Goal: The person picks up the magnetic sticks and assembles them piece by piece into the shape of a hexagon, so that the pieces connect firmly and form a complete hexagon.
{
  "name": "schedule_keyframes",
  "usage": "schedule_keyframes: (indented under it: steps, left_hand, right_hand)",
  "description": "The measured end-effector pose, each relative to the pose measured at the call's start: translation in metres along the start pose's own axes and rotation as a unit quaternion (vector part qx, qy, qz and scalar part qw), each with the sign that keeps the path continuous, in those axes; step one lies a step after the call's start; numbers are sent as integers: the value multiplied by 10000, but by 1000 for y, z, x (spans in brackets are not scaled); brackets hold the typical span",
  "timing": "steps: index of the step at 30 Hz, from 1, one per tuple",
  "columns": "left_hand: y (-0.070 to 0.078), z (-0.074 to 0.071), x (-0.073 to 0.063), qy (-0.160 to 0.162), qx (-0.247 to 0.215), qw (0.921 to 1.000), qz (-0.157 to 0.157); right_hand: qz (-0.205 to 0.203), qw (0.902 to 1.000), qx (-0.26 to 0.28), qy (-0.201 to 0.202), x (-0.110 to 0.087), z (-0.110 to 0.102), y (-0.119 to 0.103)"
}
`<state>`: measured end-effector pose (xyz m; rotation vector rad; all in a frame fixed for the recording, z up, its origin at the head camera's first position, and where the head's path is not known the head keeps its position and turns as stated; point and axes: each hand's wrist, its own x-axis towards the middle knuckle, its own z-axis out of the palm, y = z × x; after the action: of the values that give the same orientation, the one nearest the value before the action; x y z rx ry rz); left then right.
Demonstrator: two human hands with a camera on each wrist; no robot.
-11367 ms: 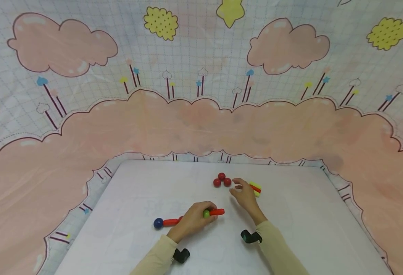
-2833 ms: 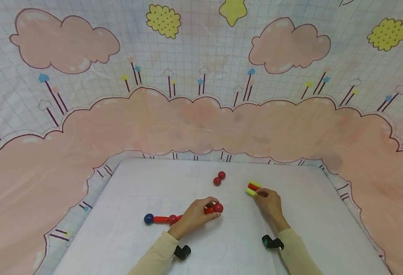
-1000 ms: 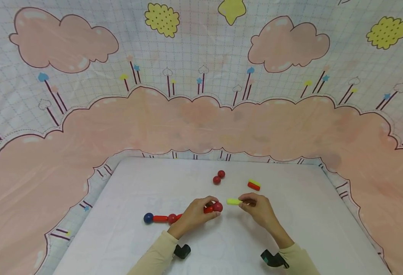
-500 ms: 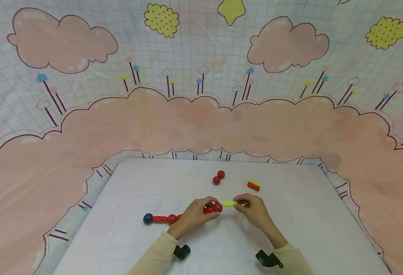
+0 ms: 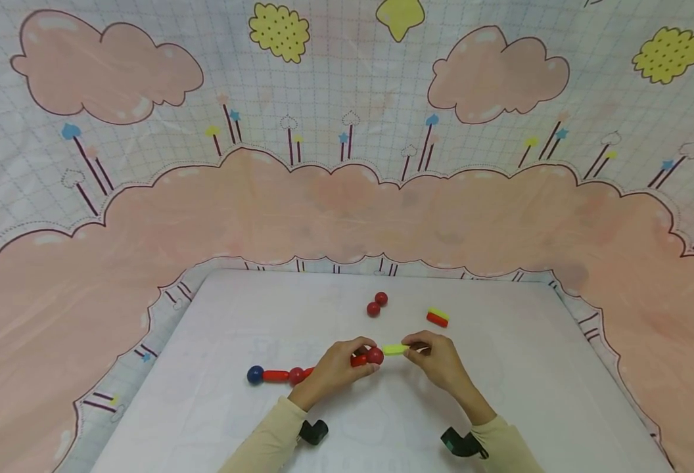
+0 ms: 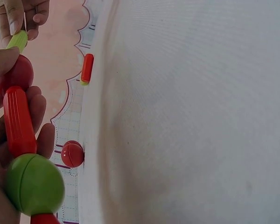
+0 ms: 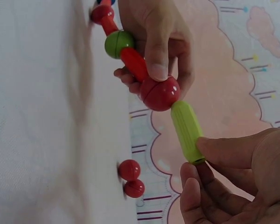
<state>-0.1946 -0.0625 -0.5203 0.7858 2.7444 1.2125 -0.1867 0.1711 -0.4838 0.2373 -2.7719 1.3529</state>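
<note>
White tabletop (image 5: 530, 355), far edge (image 5: 323, 274) well ahead; left hand (image 5: 334, 369) grips toy chain (image 5: 296, 376), right hand (image 5: 439, 359) pinches yellow rod (image 7: 187, 130).

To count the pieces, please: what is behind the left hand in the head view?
Two red rods show partly; the left hand covers the rest and the green ball, which the right wrist view shows.

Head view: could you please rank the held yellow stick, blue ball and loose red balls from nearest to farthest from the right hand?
1. Yellow stick, pinched by the right hand.
2. Loose red balls, farther back and leftward.
3. Blue ball, far left, ending the chain.
</note>
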Motion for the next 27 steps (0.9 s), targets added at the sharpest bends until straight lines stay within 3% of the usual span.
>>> schedule_keyframes:
  steps: [18,27]
  left_hand:
    - [-1,0,-2,-41,27,10000,-78]
    - [-2,0,-3,-94,89,9999,45]
  right_hand:
    - [-160,9999,-2,-55,0,1,2]
    - [-169,9997,167,-10,-2,10,4]
